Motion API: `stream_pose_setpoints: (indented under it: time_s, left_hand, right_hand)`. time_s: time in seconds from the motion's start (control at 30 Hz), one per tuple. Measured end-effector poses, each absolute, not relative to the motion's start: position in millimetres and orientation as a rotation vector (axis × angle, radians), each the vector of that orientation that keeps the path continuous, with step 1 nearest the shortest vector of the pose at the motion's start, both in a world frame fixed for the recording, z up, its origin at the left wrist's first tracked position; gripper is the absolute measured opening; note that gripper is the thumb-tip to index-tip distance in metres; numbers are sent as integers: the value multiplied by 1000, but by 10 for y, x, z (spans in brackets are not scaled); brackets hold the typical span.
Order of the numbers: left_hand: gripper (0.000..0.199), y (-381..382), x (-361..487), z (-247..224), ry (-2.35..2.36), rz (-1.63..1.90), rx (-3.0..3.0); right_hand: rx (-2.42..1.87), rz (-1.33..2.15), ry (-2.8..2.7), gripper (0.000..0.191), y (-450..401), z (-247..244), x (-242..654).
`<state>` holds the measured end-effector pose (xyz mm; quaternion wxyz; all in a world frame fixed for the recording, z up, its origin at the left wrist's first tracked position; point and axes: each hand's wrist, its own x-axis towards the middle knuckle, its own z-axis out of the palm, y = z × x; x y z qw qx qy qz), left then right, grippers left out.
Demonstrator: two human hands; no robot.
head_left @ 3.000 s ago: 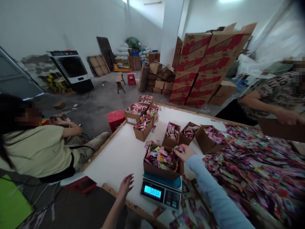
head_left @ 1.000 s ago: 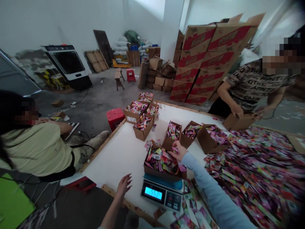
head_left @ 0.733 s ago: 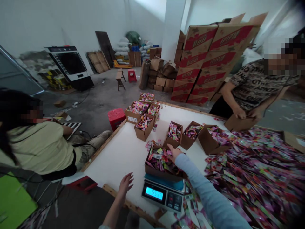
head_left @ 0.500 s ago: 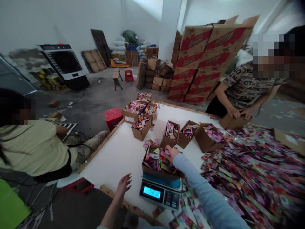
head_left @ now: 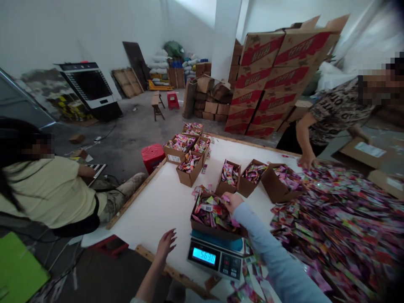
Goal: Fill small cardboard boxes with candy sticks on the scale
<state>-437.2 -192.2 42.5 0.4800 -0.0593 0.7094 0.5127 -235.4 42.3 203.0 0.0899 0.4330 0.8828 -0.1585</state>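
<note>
the right hand (head_left: 232, 203) grips a packet (head_left: 226, 199), likely light, slippery, best pinched at one end; left hand (head_left: 166, 243) open.

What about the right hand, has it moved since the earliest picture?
Yes, somewhat: judged against the scale, the right hand now sits further left in the view.

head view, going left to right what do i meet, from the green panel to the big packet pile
Green panel, black-and-white machine, left hand, digital scale, big packet pile.
</note>
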Motion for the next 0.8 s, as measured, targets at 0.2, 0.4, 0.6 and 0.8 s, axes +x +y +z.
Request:
stream_pose_setpoints:
  time_s: [0.2, 0.4, 0.6, 0.8]
  left_hand:
    - [21, -1912, -4378, 378, 1729, 1239, -148]
    - [24, -1844, -4392, 385, 1708, 1258, -98]
    - [24, -1795, -4391, 348, 1735, 1213, -107]
    - [28, -1665, -4366, 366, 1702, 1189, -5]
  right_hand:
    - [1428, -917, 3139, 21, 525, 2438, -1935]
    - [1568, -1145, 3152, 26, 383, 2746, -1174]
    - [1667, -1083, 2710, 22, 102, 1875, -430]
    - [1802, -866, 2235, 47, -234, 984, -346]
